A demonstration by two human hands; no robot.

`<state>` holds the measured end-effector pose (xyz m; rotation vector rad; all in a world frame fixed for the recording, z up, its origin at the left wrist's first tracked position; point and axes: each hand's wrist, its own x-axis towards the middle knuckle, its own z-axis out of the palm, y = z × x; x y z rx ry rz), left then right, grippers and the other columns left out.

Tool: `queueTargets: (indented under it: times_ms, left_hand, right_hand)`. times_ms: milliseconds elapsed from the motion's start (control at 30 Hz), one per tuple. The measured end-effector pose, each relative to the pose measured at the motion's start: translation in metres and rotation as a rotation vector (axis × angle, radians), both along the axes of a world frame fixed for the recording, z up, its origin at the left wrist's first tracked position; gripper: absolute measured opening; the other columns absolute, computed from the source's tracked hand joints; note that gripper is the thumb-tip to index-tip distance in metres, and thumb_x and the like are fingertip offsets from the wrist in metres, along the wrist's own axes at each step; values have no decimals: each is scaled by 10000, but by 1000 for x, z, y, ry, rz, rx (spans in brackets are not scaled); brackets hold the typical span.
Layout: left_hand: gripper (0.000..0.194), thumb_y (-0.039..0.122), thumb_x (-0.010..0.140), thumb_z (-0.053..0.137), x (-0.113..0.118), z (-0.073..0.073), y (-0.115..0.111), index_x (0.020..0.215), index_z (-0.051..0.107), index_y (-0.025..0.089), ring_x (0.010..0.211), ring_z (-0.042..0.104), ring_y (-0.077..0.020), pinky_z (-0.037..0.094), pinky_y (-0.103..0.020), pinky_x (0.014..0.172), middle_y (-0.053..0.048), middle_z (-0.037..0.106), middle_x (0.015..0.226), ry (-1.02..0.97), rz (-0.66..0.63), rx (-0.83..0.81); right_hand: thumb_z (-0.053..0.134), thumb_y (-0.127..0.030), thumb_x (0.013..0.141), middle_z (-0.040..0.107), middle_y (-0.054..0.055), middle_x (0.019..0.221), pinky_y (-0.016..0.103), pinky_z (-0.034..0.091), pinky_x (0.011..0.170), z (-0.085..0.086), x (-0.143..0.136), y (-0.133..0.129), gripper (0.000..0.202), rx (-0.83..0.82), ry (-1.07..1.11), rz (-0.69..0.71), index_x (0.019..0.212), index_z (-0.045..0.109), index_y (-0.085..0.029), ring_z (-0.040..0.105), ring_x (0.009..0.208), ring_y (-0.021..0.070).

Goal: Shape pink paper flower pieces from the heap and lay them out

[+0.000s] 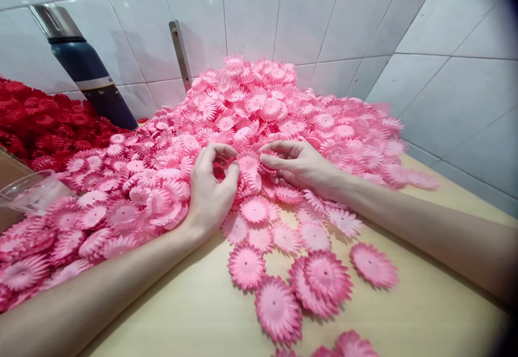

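Observation:
A large heap of pink artificial flower pieces (271,109), round with fringed edges and a small centre hole, fills the middle of the table. My left hand (212,187) is at the heap's front, its thumb and forefinger curled together at the edge of a pink flower piece (248,167). Across from it, my right hand (297,165) has its thumb and fingers bent close together on pink petals; its fingertips partly hide what they grip. Below the hands, loose darker-edged flower pieces (278,304) lie flat on the table.
A dark blue bottle (95,73) with a steel cap leans at the back left beside a red pile of flower pieces (44,122). At the left edge is a clear plastic cup (34,190). White tiled walls (259,17) with a metal strip (180,54) bound the wooden table (174,314).

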<state>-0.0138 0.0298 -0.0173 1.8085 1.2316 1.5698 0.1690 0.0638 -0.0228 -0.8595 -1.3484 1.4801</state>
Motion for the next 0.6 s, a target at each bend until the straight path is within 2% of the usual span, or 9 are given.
queueTargets:
  times_ms: [67, 133, 233, 367, 500, 600]
  left_hand:
    - [129, 83, 804, 556, 0, -1, 0, 876, 558, 190, 879, 570, -165, 476, -310, 809, -32, 586, 927, 29, 17, 38]
    - [118, 94, 822, 553, 0, 0, -2, 883, 558, 195, 890, 571, -168, 478, -317, 818, -33, 585, 938, 41, 9, 81]
    - [85, 135, 846, 579, 1, 2, -7, 904, 563, 195, 898, 585, -164, 485, -315, 833, -31, 600, 939, 62, -83, 123]
    - [162, 186, 836, 645, 3, 7, -12, 984, 580, 188, 947, 605, -157, 484, -305, 882, -37, 634, 990, 160, -202, 147]
    - [300, 248, 810, 691, 3, 8, -12, 1065, 548, 182, 985, 617, -162, 496, -302, 889, -51, 628, 1063, 150, -248, 46]
    - [323, 270, 814, 686, 4, 8, -11, 1079, 530, 173, 919, 643, -160, 516, -299, 828, -43, 641, 994, 94, -255, -76]
  right_hand:
    - [870, -284, 599, 681, -21, 755, 198, 503, 603, 1, 1, 0, 341, -3, -37, 10, 898, 720, -214, 627, 669, 87]
    - [878, -254, 585, 651, -44, 675, 170, 481, 549, 3, 2, -1, 356, -8, -74, 9, 897, 716, -202, 611, 605, 67]
    - [869, -263, 605, 627, -59, 611, 146, 454, 492, 4, 1, -4, 336, 1, -98, 7, 885, 703, -183, 587, 534, 48]
    - [834, -349, 660, 706, -8, 680, 185, 525, 537, 6, -3, -7, 319, 6, -86, 28, 870, 682, -164, 649, 552, 89]
    - [744, -476, 741, 680, -4, 541, 179, 469, 401, 8, -4, -9, 343, 33, -145, 9, 840, 645, -163, 617, 416, 106]
    - [719, -494, 763, 683, -6, 534, 174, 474, 399, 9, -4, -10, 349, 83, -183, 38, 847, 614, -172, 643, 426, 121]
